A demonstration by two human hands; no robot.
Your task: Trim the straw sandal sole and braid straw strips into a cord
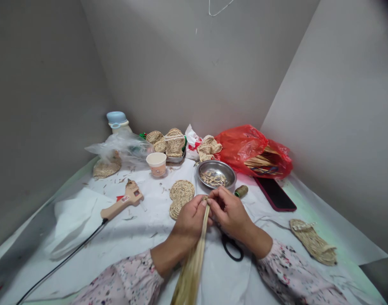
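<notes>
My left hand (pixel 190 218) and my right hand (pixel 227 212) meet over the middle of the table. Both pinch the top end of a bundle of straw strands (pixel 195 267), whose long tails hang down toward me between my forearms. The pinched tip is partly covered by my fingers. Just beyond my left hand lies a coiled straw piece shaped like a figure eight (pixel 181 195). Under my right hand a black scissor handle (pixel 233 250) sticks out, its blades hidden. A steel bowl (pixel 202 180) with straw scraps sits behind my hands, and a green-brown thread spool (pixel 241 191) is beside it.
A glue gun (pixel 119 205) with a black cord lies left. A paper cup (pixel 157 165), plastic bag (pixel 117 146), bottle (pixel 117 120) and woven pieces (pixel 174 143) stand behind. At right are a red bag (pixel 241 148) of straw, a phone (pixel 274 195) and a woven piece (pixel 313 241).
</notes>
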